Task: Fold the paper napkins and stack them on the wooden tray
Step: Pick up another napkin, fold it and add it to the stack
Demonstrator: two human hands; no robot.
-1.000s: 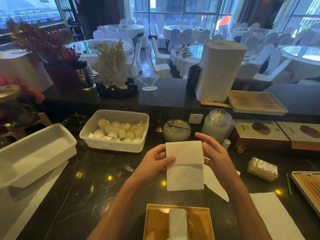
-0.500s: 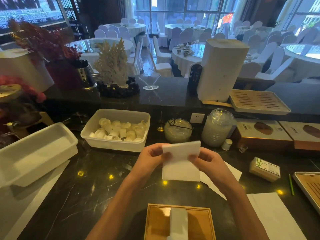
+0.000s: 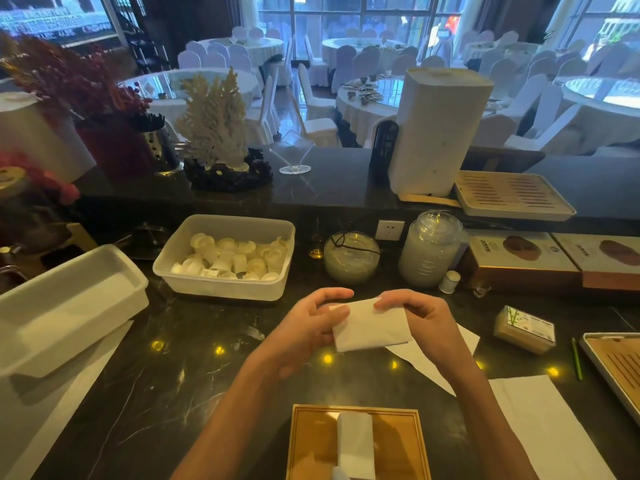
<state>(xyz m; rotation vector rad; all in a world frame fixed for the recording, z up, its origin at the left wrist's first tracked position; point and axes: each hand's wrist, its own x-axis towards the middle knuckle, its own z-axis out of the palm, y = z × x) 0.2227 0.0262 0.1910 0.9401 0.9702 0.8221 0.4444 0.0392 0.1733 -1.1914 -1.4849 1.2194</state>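
A white paper napkin [image 3: 372, 327], folded into a small rectangle, is held above the dark marble counter. My left hand [image 3: 308, 330] pinches its left edge and my right hand [image 3: 419, 317] pinches its top right corner. Near the front edge lies the wooden tray [image 3: 311, 441] with a narrow stack of folded napkins [image 3: 356, 445] in its middle. An unfolded napkin [image 3: 550, 427] lies flat at the right, and another loose sheet [image 3: 429, 362] lies partly hidden under my right forearm.
A plastic tub [image 3: 194, 282] of small white pieces stands behind my hands, with an empty white bin [image 3: 69, 306] at the left. A glass bowl [image 3: 351, 258], a jar [image 3: 429, 247], brown boxes [image 3: 519, 261], a small tissue pack [image 3: 524, 329], a green pencil [image 3: 576, 358] and a slatted tray [image 3: 620, 365] stand to the right.
The napkin's upper half has come down over the lower half, so the sheet is now shorter. Both hands have closed in on its top edge and tilted it slightly.
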